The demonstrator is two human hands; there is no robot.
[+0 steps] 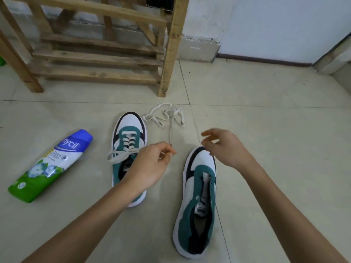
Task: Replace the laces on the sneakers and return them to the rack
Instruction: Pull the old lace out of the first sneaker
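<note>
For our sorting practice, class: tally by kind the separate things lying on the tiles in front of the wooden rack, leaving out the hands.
Sneakers: 2, the laced one and the unlaced one
Loose lace: 1
Bottle: 1
Total: 4

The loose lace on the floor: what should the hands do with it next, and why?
Probably carry the lace end to the unlaced sneaker and start threading its lowest eyelets. The left hand pinches one end, and the rest lies tangled on the floor. The right hand hovers open over that sneaker's toe. The laced sneaker looks finished.
</note>
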